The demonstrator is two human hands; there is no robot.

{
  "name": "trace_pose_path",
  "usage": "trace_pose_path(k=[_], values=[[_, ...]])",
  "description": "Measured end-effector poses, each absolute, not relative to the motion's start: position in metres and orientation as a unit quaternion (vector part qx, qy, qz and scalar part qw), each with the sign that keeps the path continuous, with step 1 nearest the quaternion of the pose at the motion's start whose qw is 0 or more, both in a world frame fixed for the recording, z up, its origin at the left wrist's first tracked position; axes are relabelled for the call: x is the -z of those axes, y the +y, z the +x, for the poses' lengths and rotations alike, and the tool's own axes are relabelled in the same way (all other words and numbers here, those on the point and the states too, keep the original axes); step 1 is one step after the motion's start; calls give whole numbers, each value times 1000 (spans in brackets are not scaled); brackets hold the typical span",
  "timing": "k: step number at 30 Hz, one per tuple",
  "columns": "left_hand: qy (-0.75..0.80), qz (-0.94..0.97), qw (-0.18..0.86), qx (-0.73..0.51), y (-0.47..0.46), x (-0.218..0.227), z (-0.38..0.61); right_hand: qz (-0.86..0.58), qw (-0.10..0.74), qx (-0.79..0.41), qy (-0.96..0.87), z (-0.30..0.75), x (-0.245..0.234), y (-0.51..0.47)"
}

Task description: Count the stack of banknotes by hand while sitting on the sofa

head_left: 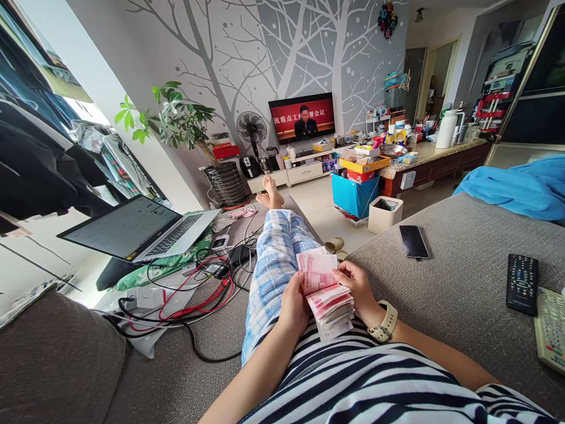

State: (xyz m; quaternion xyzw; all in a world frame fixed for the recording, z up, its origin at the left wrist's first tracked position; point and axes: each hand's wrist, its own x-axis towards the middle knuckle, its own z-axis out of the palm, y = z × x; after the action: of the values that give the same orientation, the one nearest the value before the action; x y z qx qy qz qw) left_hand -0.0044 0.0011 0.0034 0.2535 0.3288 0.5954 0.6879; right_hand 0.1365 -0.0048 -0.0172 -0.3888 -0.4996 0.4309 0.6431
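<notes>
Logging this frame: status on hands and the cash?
Left hand, right hand both grip banknote stack. Top note lifted. Phone lies apart on sofa.

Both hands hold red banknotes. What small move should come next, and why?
Probably the right hand should peel the raised top note fully off the banknote stack: that note stands half lifted, while the left hand grips the stack's left side.
</notes>
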Motion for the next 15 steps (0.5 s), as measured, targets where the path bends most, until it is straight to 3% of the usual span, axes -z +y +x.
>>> trace_pose_path(k=[15], values=[[340,267,672,-602,5,5,-6,-385,648,-439,-489,136,23,-4]])
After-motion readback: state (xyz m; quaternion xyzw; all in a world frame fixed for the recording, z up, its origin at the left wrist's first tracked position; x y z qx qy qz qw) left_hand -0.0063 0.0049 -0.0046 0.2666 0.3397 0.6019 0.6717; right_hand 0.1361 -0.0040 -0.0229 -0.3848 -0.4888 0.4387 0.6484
